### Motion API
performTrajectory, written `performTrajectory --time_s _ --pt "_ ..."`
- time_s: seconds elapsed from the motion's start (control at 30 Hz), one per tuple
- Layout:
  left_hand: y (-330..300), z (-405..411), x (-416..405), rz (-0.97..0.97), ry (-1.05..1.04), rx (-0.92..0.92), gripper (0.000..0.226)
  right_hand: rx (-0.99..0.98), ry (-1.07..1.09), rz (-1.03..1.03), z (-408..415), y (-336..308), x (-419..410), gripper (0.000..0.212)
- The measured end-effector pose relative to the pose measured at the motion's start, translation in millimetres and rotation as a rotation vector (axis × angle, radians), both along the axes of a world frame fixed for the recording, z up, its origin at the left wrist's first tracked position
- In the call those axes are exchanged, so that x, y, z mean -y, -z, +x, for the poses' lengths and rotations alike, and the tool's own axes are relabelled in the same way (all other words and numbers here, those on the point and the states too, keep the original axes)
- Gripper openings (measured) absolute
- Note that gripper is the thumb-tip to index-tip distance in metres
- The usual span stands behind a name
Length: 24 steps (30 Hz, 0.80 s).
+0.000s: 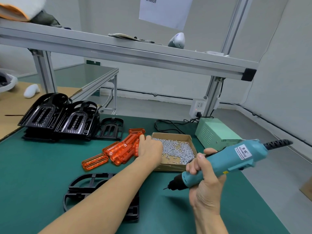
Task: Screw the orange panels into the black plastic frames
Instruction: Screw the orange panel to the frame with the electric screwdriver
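Observation:
Several orange panels lie in a loose heap on the green mat. My left hand reaches over the heap's right end, its fingers curled onto an orange panel there. My right hand grips a blue electric screwdriver, bit pointing down-left above the mat. A black plastic frame lies flat near me, partly hidden under my left forearm. More black frames are stacked at the back left.
A cardboard box of silver screws sits just right of the panels. A pale green power supply stands behind it, with cables and a socket strip. An aluminium shelf spans overhead. The mat's edge runs along the right.

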<state>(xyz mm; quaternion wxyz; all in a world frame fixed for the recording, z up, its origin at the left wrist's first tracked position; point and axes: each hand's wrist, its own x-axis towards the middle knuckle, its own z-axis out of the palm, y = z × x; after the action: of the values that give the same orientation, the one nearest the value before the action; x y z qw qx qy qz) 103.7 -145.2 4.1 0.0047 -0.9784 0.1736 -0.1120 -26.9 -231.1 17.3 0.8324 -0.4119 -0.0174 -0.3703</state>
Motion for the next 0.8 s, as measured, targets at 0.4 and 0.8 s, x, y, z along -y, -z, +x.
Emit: performTrajectory --time_s 0.4,0.8 --pt "-6 2 0 0.020 0.088 -0.074 0.009 -0.001 0.012 0.010 -1 -1 4 0.019" --pt "-16 -84 -110 -1.591 0.150 -0.558 0.003 0.020 -0.047 0.042 -3 -11 -4 0.019"
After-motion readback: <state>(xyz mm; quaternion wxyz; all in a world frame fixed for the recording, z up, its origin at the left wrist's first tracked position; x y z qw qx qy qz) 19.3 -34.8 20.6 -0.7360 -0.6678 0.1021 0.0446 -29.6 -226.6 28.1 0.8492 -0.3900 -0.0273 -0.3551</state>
